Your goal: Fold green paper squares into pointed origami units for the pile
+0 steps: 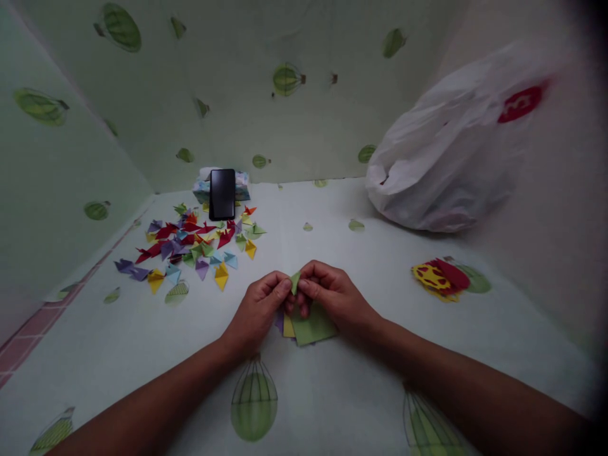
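Observation:
Between my two hands is a small folded piece of green paper [295, 283], pinched by the fingertips from both sides. My left hand [262, 303] grips its left side, thumb on top. On the other side, my right hand [338, 294] pinches it between thumb and fingers. Below the hands lies a small stack of square paper sheets [314, 328], with green on top and yellow and purple edges showing at the left. The hands partly cover this stack. Farther off to the left, folded paper pieces [190, 244] in several colours lie in a loose pile.
A black phone [222, 195] leans against a tissue box [242, 185] behind the pile. At the back right sits a large white plastic bag [441, 152]. Red and yellow paper cut-outs [439, 277] lie to the right. Walls [237, 95] border the back and sides.

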Demonstrator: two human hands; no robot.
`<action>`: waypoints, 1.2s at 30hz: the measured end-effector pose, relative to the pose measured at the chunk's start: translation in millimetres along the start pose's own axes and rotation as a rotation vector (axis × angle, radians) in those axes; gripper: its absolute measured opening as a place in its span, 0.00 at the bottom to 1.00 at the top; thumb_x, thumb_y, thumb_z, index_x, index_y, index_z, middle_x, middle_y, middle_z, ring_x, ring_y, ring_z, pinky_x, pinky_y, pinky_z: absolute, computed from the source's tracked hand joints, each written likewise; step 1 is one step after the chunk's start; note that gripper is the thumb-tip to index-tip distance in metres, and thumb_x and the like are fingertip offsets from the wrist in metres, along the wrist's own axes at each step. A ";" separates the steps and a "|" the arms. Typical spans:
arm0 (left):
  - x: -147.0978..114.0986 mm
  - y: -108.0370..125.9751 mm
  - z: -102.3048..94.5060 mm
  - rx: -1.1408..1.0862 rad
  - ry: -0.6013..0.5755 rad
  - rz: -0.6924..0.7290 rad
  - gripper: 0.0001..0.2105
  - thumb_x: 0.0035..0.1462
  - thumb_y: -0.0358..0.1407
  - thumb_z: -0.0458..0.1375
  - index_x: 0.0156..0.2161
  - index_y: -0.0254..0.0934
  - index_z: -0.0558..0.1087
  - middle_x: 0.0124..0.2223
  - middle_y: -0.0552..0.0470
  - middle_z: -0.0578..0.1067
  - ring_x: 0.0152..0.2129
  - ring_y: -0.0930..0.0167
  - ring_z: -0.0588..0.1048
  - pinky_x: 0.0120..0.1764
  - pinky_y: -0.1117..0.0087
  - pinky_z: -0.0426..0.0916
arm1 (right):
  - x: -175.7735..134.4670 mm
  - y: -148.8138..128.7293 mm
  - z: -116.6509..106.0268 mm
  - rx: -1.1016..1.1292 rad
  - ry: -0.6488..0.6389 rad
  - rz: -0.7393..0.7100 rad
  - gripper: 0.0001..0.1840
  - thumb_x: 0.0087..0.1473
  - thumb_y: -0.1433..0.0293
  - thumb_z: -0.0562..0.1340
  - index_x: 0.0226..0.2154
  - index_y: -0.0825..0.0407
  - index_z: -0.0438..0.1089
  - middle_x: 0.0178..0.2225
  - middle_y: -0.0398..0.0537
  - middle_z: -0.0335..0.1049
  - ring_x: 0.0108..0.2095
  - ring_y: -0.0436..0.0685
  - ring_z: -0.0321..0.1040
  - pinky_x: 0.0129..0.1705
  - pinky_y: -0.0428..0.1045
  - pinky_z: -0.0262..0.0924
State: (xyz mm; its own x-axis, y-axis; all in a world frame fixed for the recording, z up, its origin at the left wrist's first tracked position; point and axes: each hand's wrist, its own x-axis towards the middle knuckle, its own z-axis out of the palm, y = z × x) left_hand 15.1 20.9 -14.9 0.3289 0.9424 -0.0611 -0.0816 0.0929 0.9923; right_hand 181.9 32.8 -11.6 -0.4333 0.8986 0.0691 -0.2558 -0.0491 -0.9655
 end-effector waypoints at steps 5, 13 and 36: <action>-0.1 2.4 -0.4 0.004 -0.003 0.011 0.13 0.63 0.41 0.55 0.30 0.35 0.69 0.27 0.54 0.70 0.25 0.74 0.67 0.31 0.73 0.62 | -0.1 -1.0 -0.4 -0.010 -0.010 0.011 0.12 0.57 0.62 0.64 0.30 0.53 0.65 0.23 0.40 0.71 0.21 0.47 0.68 0.26 0.45 0.63; -0.8 5.1 0.5 0.028 0.022 0.014 0.12 0.63 0.41 0.55 0.31 0.35 0.69 0.27 0.55 0.70 0.25 0.74 0.67 0.32 0.73 0.62 | -1.2 0.0 -0.5 0.006 -0.010 0.009 0.10 0.57 0.63 0.63 0.32 0.52 0.64 0.23 0.39 0.71 0.21 0.47 0.68 0.26 0.45 0.63; 0.0 1.7 6.1 -0.290 0.027 -0.127 0.13 0.58 0.43 0.61 0.29 0.35 0.68 0.25 0.56 0.68 0.22 0.76 0.68 0.28 0.75 0.61 | 0.5 -2.4 1.6 0.057 -0.047 0.026 0.11 0.53 0.66 0.66 0.33 0.51 0.63 0.24 0.40 0.73 0.21 0.47 0.68 0.25 0.44 0.63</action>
State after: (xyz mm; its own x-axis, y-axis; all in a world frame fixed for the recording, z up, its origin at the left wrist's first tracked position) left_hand 20.7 19.1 -12.5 0.3287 0.9252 -0.1895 -0.3079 0.2947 0.9046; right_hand 180.9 32.6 -8.8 -0.4805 0.8751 0.0571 -0.2924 -0.0985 -0.9512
